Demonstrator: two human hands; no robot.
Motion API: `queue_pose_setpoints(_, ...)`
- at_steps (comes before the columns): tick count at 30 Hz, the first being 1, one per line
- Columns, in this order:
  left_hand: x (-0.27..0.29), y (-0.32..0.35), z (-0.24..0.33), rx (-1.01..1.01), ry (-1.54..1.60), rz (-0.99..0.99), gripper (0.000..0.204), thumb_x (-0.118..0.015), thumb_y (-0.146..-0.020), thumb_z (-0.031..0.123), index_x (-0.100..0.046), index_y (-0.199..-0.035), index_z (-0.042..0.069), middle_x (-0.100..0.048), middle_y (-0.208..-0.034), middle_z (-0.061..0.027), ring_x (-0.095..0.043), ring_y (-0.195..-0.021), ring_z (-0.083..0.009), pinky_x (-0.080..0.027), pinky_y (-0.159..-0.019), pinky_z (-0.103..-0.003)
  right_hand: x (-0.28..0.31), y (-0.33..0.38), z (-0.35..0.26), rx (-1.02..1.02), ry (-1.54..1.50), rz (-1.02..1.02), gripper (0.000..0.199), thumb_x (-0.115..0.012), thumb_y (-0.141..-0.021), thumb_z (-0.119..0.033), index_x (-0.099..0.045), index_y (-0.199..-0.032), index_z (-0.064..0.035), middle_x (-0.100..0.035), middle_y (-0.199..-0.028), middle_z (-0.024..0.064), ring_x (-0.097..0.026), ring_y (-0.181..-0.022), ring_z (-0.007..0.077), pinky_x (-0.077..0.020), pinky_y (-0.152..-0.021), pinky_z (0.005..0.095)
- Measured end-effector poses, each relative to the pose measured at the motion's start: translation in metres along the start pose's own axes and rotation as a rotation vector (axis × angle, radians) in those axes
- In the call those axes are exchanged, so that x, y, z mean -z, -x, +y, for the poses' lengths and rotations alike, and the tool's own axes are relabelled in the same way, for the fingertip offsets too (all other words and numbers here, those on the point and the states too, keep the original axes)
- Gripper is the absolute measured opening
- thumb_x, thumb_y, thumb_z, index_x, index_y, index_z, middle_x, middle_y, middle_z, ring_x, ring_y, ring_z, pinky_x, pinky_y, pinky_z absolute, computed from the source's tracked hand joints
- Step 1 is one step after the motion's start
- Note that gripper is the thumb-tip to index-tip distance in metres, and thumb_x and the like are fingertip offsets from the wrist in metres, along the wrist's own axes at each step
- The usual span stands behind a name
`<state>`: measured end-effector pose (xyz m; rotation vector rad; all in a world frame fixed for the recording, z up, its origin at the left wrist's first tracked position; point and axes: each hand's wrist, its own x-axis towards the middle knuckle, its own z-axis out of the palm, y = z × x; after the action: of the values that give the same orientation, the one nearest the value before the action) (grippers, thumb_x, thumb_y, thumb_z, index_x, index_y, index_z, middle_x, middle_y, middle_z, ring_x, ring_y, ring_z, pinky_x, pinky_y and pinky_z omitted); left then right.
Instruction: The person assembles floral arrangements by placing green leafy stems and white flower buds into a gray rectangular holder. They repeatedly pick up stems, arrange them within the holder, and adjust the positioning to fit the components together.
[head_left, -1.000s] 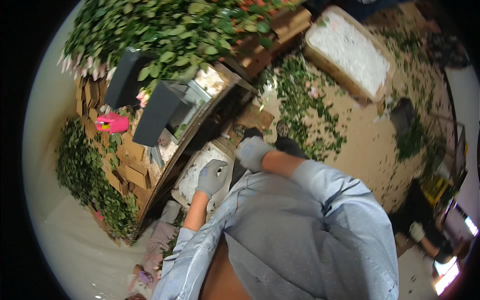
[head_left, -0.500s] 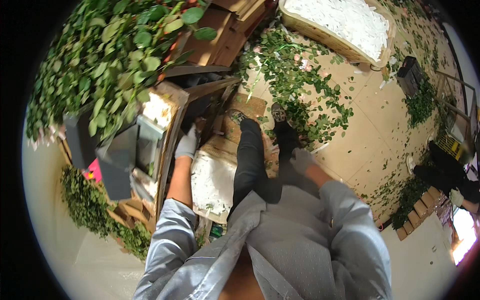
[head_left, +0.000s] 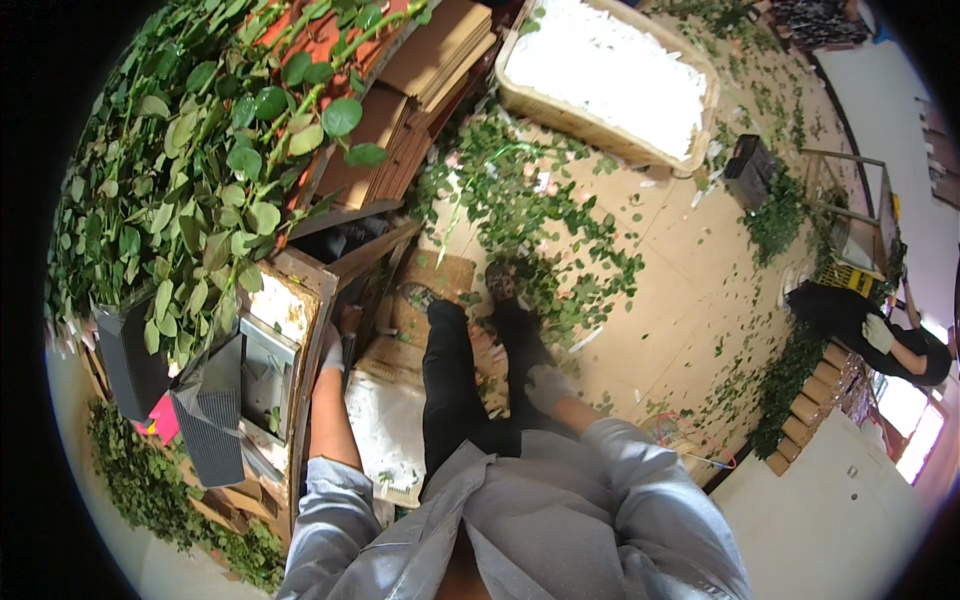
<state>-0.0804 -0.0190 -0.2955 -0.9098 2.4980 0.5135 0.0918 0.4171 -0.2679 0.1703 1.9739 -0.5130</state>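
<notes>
My left hand [head_left: 332, 348], in a pale glove, reaches in under the wooden workbench [head_left: 308, 385] on my left. Its fingers are hidden behind the bench frame, so what they touch does not show. My right hand [head_left: 548, 388], in a grey glove, hangs beside my right thigh; its fingers are blurred and nothing can be made out in them. A pale crate [head_left: 385, 428] with white material in it stands on the floor beside my left forearm. Leafy green stems [head_left: 165, 190] cover the bench top, overhanging its edge.
Cut leaves [head_left: 560, 215] litter the tiled floor around my feet. A large tan bin [head_left: 590, 135] full of white strips stands ahead. Flattened cardboard [head_left: 430, 60] is stacked beyond the bench. At the right, another person [head_left: 880, 330] bends near a dark crate [head_left: 750, 172] and more greenery.
My left hand has gone deeper under the bench, hiding its fingers. The view has swung to the right, so bench, bin and legs sit further left. The other person shows more fully.
</notes>
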Motion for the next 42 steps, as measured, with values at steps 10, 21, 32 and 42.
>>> queue_pose_setpoints(10,0.022,0.149,0.008,-0.831,0.011,0.107,0.024,-0.067,-0.091,0.021,-0.060,-0.080,0.002,-0.060,-0.080,-0.0226,-0.058,-0.076,-0.0455,-0.046,-0.066,-0.055,0.047,0.028,-0.093,0.424,0.116,0.069,0.046,-0.059,-0.087,-0.022,-0.059,-0.130,-0.0056,-0.070,-0.114,0.0203,-0.069,-0.101,0.0391,-0.0562,-0.086,0.0514)
queue_pose_setpoints(21,0.171,0.276,0.217,-0.623,1.128,-0.274,0.023,-0.052,-0.106,0.026,-0.057,-0.107,0.003,-0.063,-0.094,-0.0043,-0.059,-0.082,-0.0110,-0.051,-0.074,-0.029,0.192,0.172,-0.156,0.999,-0.294,0.504,0.104,-0.077,-0.080,-0.033,-0.019,-0.158,0.0022,-0.037,-0.148,0.0276,-0.035,-0.140,0.0437,-0.0317,-0.117,0.0490)
queue_pose_setpoints(32,0.257,0.329,0.240,-1.063,0.741,0.168,0.077,-0.068,-0.093,0.057,-0.047,-0.138,-0.002,-0.061,-0.119,-0.0153,-0.063,-0.107,-0.0266,-0.050,-0.094,-0.037,0.301,0.224,-0.129,1.261,-0.352,0.836,0.041,-0.071,-0.087,-0.008,-0.064,-0.127,-0.0084,-0.067,-0.110,0.0132,-0.066,-0.100,0.0347,-0.0531,-0.091,0.0410)
queue_pose_setpoints(42,0.275,0.334,0.181,-0.715,0.914,-0.111,0.028,-0.073,-0.087,0.000,-0.069,-0.114,-0.001,-0.071,-0.108,-0.0053,-0.065,-0.098,-0.0181,-0.053,-0.088,-0.034,0.366,0.297,-0.196,1.480,-0.432,0.492,0.030,-0.076,-0.090,-0.016,-0.067,-0.115,-0.0005,-0.071,-0.098,0.0126,-0.068,-0.087,0.0252,-0.0535,-0.080,0.0364)
